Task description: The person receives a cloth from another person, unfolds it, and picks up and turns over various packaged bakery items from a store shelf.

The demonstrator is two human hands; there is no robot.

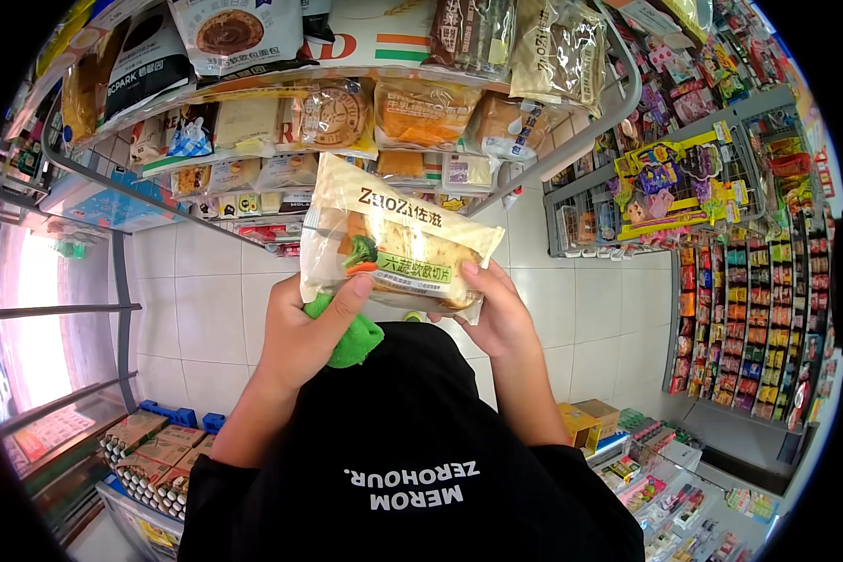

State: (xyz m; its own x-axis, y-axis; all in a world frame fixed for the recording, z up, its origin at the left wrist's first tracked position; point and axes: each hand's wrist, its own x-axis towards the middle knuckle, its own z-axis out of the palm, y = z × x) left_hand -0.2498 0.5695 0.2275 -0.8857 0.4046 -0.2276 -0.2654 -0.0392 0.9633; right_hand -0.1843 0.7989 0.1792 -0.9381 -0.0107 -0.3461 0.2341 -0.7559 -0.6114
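Note:
A cream-coloured bread package [398, 239] with a broccoli and carrot picture is held between both hands, in front of the black shirt. My left hand [314, 328] grips its left end, thumb on the front, and also has a green cloth [354, 339] tucked beneath the package. At the package's right end, my right hand [495, 314] pinches the lower corner with the thumb on top and the fingers partly hidden behind.
Ahead stands a rack [347, 70] of packaged breads on several shelves. Snack displays [749, 309] line the right side. Cartons [164, 459] are stacked at the lower left, boxes [585, 423] at the lower right. Pale floor tiles [197, 314] lie below.

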